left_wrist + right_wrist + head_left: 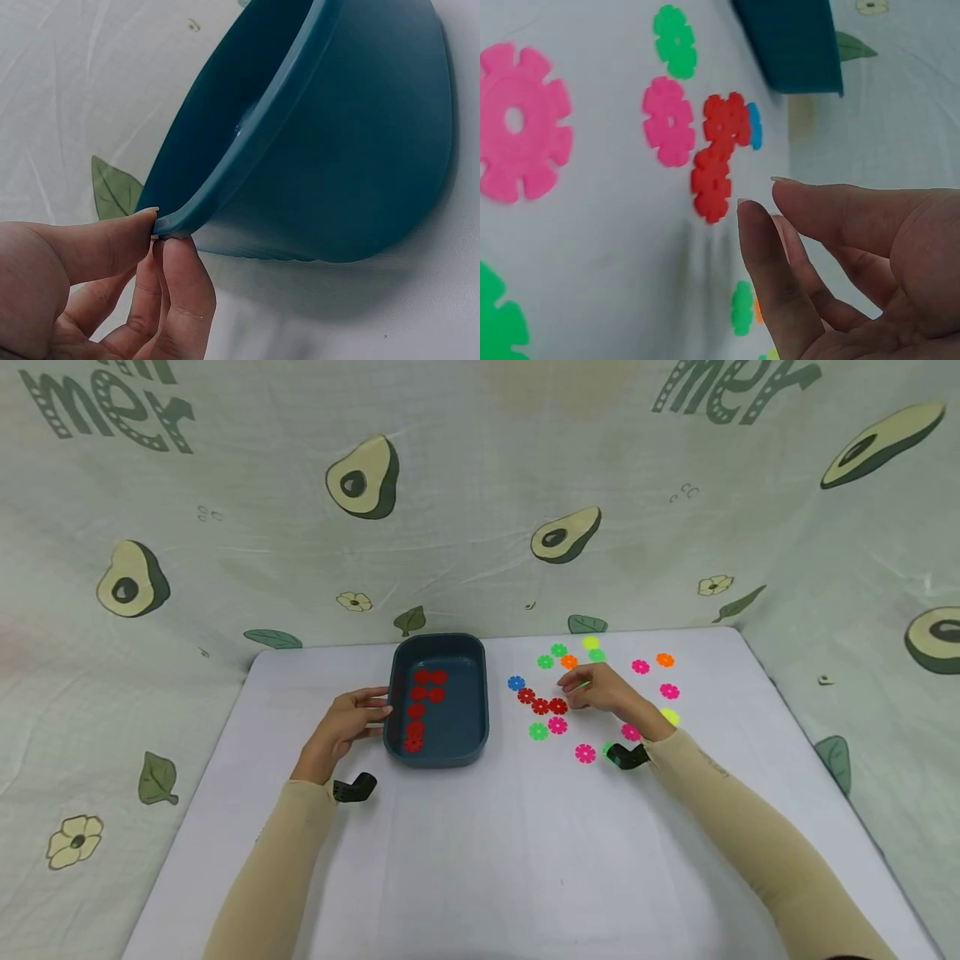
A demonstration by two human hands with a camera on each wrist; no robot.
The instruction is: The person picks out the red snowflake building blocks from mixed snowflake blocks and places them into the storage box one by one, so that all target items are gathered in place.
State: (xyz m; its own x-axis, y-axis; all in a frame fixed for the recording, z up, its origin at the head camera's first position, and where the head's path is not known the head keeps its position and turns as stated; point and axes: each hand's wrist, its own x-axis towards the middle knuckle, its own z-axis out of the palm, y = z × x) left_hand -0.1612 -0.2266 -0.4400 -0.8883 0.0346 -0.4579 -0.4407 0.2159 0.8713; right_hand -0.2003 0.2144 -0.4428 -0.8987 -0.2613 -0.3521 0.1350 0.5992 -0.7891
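Observation:
A dark blue rectangular tray [461,731] stands left of the table's middle, with several red notched flower-shaped discs [416,710] lying along its left side. My left hand [347,722] pinches the tray's rim between thumb and fingers; the left wrist view shows this grip on the tray wall [352,165]. Over the table, to the right of the tray, my right hand [600,689] hovers with thumb and forefinger apart and nothing between them. Closest to its fingertips are red discs [541,706], which in the right wrist view lie just past the fingers [761,247].
Around the right hand lie loose discs: a blue one [516,682], several green [538,732], pink [585,753], orange [665,659] and yellow [591,643]. An avocado-print cloth [465,560] hangs behind the white table [465,860].

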